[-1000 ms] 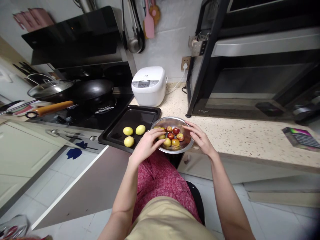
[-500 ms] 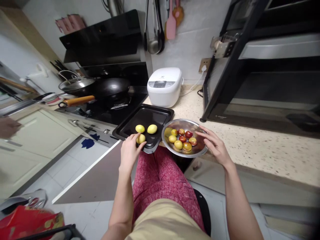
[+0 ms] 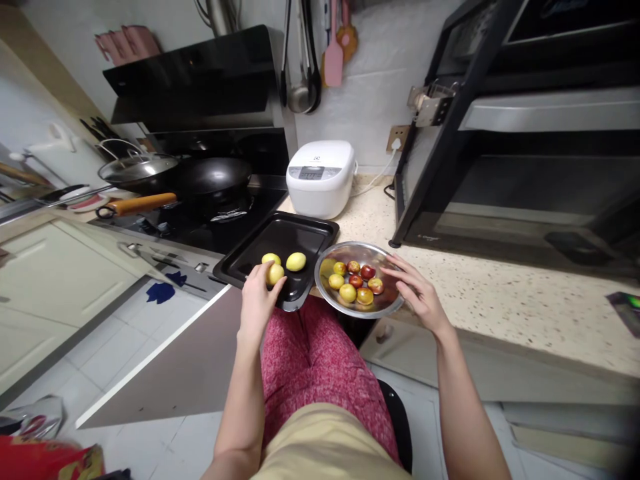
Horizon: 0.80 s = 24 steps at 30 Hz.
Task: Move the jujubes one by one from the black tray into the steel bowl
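My left hand (image 3: 260, 291) is closed around a yellow plum (image 3: 275, 274), held low over the black baking tray (image 3: 315, 230). Two more yellow plums rest on the tray: one (image 3: 271, 259) just beyond my fingers, the other (image 3: 296, 261) to its right. Right of the tray stands a shallow steel bowl (image 3: 325, 257) holding several plums (image 3: 355, 281), some yellow, some red. Over the bowl's right rim reaches my right hand (image 3: 420, 293), its fingers spread and holding no plum; whether it touches the rim I cannot tell.
Behind the bowl and tray is a white rice cooker (image 3: 320, 180). A wok (image 3: 213, 177) sits on the stove at the left. A black oven (image 3: 525, 193) occupies the right side of the speckled counter (image 3: 480, 293). An open cabinet door (image 3: 170, 373) juts out below the tray.
The view has shifted slightly, moving everything a little leftward. My left hand still grips the plum over the tray, and my right hand stays at the bowl's rim.
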### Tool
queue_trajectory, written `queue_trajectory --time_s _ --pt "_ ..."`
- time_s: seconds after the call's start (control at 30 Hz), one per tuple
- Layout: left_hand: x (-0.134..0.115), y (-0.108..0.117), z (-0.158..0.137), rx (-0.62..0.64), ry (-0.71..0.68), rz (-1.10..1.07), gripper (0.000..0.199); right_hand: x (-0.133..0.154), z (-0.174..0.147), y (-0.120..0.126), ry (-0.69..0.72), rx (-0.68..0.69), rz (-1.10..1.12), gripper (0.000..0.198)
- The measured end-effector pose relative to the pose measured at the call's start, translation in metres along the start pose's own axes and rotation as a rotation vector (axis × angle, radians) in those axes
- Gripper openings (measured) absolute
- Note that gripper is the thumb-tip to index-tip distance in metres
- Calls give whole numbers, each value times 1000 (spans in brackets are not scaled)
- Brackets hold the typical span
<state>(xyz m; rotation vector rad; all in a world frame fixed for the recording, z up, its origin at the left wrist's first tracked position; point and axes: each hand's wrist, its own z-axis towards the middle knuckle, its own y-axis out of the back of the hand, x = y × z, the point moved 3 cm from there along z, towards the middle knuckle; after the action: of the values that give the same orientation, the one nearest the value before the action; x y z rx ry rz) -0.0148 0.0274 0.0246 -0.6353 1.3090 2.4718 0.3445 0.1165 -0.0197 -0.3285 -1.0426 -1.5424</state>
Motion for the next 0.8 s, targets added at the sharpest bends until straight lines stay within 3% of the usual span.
queue_trajectory --time_s 0.13,0.37,0.53,0.8 --pt "-29 -2 3 -21 -126 -232 37 -1 0 0 12 -2 5 32" --pt "-85 -38 11 189 -299 -399 41 -2 0 1 37 -4 -8 32" --pt "-95 -58 18 258 -285 -449 42 0 0 1 32 1 -15 32" --pt "-100 -61 22 283 -296 -443 36 1 1 1 39 -2 -16 32"
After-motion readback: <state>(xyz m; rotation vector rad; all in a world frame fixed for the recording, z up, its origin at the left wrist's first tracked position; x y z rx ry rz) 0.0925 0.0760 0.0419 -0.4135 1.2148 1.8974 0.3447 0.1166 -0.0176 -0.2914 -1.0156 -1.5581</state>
